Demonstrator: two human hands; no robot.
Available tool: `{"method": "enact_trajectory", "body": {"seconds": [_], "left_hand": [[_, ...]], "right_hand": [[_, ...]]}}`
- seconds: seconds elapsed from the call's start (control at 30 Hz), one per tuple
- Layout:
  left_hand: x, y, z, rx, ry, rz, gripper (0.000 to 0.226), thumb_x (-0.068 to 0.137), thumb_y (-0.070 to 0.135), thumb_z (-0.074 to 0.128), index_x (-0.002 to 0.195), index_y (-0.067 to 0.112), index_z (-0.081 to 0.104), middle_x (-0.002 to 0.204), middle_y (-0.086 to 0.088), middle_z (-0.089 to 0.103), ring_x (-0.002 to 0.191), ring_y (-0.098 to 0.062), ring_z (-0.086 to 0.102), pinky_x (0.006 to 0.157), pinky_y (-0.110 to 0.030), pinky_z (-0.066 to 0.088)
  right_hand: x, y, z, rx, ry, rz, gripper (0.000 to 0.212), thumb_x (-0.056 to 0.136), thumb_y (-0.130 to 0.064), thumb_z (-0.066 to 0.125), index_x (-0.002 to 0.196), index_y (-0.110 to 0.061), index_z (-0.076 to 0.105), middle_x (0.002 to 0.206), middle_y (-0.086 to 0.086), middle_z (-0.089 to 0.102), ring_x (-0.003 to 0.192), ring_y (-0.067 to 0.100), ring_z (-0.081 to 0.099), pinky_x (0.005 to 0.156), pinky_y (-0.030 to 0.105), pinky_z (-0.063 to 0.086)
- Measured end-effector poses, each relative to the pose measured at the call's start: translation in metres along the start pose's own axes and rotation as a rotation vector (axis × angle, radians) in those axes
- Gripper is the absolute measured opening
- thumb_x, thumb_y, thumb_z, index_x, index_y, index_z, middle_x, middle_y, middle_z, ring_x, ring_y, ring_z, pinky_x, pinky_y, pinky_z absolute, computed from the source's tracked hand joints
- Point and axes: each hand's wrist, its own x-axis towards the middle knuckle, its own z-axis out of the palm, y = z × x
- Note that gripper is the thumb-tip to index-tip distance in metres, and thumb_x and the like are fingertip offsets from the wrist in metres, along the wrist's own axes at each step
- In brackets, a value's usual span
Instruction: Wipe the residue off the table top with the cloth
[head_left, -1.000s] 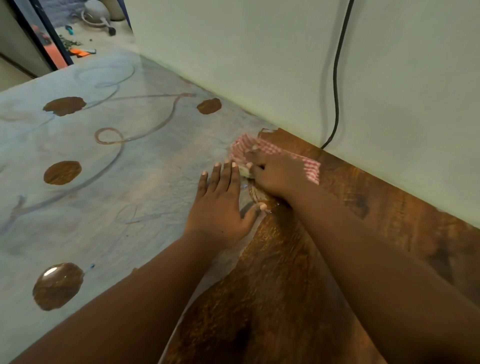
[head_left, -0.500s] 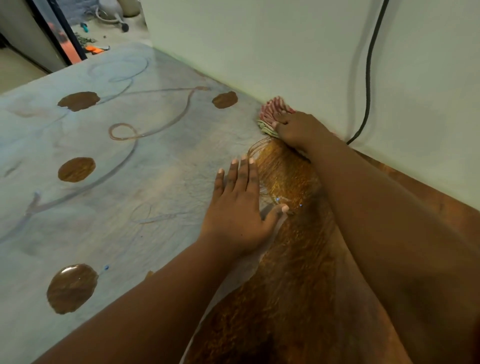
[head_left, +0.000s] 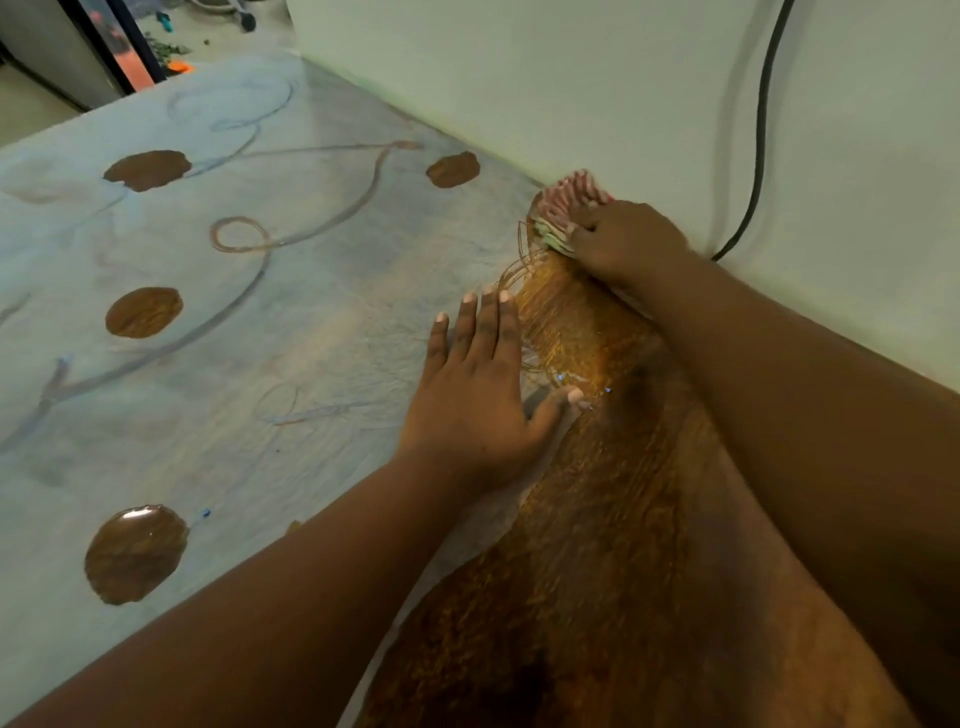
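cloth blurred; half under hand

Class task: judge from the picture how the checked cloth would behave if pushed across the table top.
The checked cloth is bunched into folds under the right hand, so it is probably soft and floppy. It likely drags rather than slides: streaks trail behind it on the table top. It looks light.
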Motion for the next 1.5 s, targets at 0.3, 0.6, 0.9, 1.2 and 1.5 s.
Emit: {"method": "enact_trajectory", "body": {"seconds": [0.3, 0.6, 0.9, 1.2, 1.5], "left_hand": [[0.002, -0.001, 0.001, 0.006, 0.031, 0.017, 0.090, 0.092, 0.070, 0.021, 0.151, 0.010, -0.011, 0.160, -0.008, -0.012, 0.145, -0.019, -0.017, 0.118, -0.041, -0.009], [-0.005, -0.001, -0.007, -0.146, 0.069, 0.053, 0.092, 0.087, 0.074, 0.005, 0.153, 0.009, 0.001, 0.161, -0.009, 0.001, 0.147, -0.018, -0.006, 0.119, -0.040, -0.005], [-0.067, -0.041, -0.063, -0.104, -0.023, -0.051, 0.103, 0.073, 0.082, -0.009, 0.153, 0.019, 0.005, 0.160, -0.001, -0.002, 0.143, -0.007, -0.010, 0.114, -0.028, -0.013], [-0.139, -0.071, -0.075, 0.048, -0.108, -0.106, 0.105, 0.068, 0.082, -0.017, 0.151, 0.019, 0.000, 0.149, 0.007, -0.016, 0.139, -0.007, -0.018, 0.113, -0.027, -0.015], [-0.194, -0.097, -0.099, 0.178, -0.161, -0.096, 0.108, 0.066, 0.085, -0.020, 0.149, 0.018, -0.004, 0.157, 0.000, -0.008, 0.145, -0.015, -0.012, 0.118, -0.036, -0.008]], "right_hand": [[-0.052, 0.008, 0.019, 0.089, -0.116, -0.266, 0.045, 0.098, -0.049, 0.036, 0.142, -0.042, 0.035, 0.153, -0.007, 0.030, 0.140, 0.022, 0.028, 0.112, 0.039, 0.025], [-0.100, -0.028, 0.022, 0.190, -0.157, -0.086, 0.049, 0.100, -0.040, 0.034, 0.148, -0.035, 0.025, 0.155, -0.002, 0.026, 0.138, 0.025, 0.030, 0.109, 0.038, 0.025], [-0.194, 0.017, 0.003, 0.145, -0.286, -0.051, 0.048, 0.102, -0.043, 0.025, 0.149, -0.038, 0.018, 0.157, -0.013, 0.009, 0.143, 0.018, 0.017, 0.112, 0.031, 0.015], [-0.248, -0.146, 0.061, 0.131, -0.163, -0.185, 0.041, 0.099, -0.043, 0.029, 0.129, -0.027, 0.051, 0.129, 0.002, 0.056, 0.101, 0.025, 0.058, 0.085, 0.040, 0.047], [-0.322, -0.073, 0.043, 0.200, -0.167, -0.097, 0.050, 0.100, -0.044, 0.023, 0.148, -0.045, 0.010, 0.156, -0.020, -0.002, 0.133, 0.013, 0.037, 0.105, 0.035, 0.036]]}}
